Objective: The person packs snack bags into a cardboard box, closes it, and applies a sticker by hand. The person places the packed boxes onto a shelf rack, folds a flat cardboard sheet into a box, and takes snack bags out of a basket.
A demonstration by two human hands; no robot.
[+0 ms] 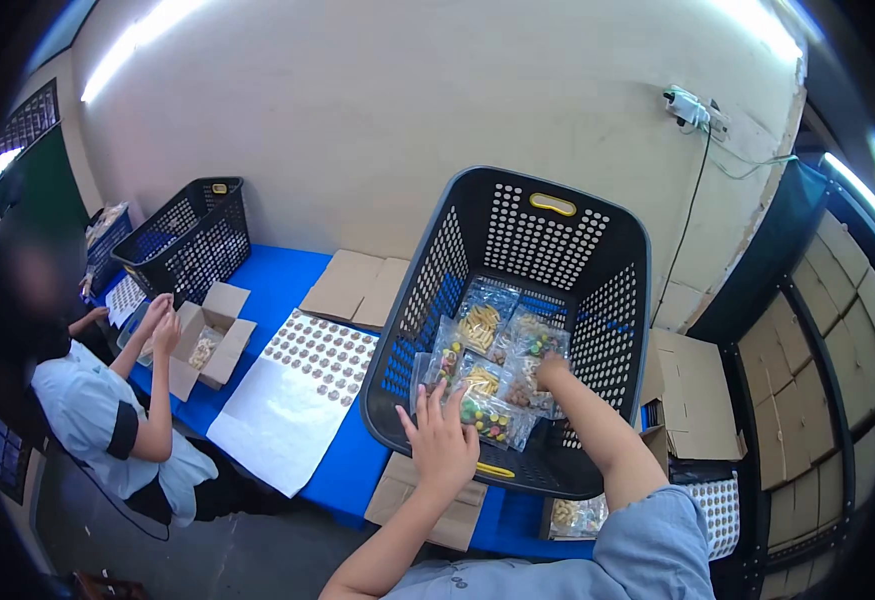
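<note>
A large black plastic basket (pixel 612 235) with perforated walls stands before me, tilted toward me in view. Inside lie several clear plastic packets (pixel 481 328), some with pale yellow stick-shaped snacks, others with colourful round pieces. My left hand (pixel 444 445) is at the near left rim, its fingers spread over the packets' edge and gripping nothing. Deeper in, my right hand (pixel 552 373) reaches down among the packets at the right. Its fingers are mostly hidden, so whether it grips a packet does not show.
A sheet of round stickers (pixel 322 355) and flat cardboard (pixel 355 288) lie on the blue table (pixel 282 265). At left, a person (pixel 122 420) works beside an open carton (pixel 219 345) and another black basket (pixel 182 235). Stacked cartons (pixel 797 430) stand at right.
</note>
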